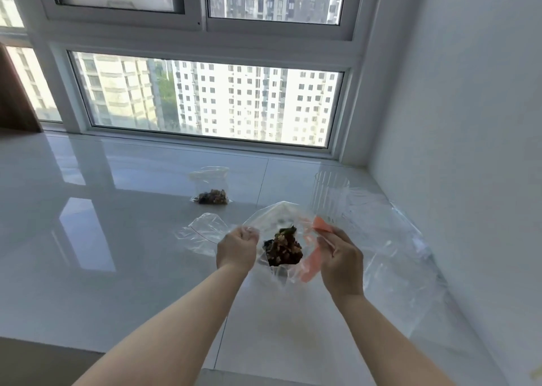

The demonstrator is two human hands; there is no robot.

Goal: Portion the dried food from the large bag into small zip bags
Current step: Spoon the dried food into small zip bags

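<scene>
Two hands are holding one clear bag (281, 224) up over the white sill (132, 239) in the head view: the left hand (237, 250) is pinching the bag's left rim with curled fingers, and the right hand (340, 261) is gripping the right rim by its pink strip (312, 264). Dark dried food (283, 249) is sitting in the bag between the hands, just below knuckle level. A filled small bag (211, 190) is lying farther off on the sill, an empty bag (203, 233) is lying just beside the left hand, and loose clear plastic (387, 239) with a ribbed cup (330, 196) is lying to the right. Spilling looks like the main risk: if either pinch is slipping or the thin film is sagging unevenly, the mouth could tip and food could scatter across the glossy sill.
</scene>
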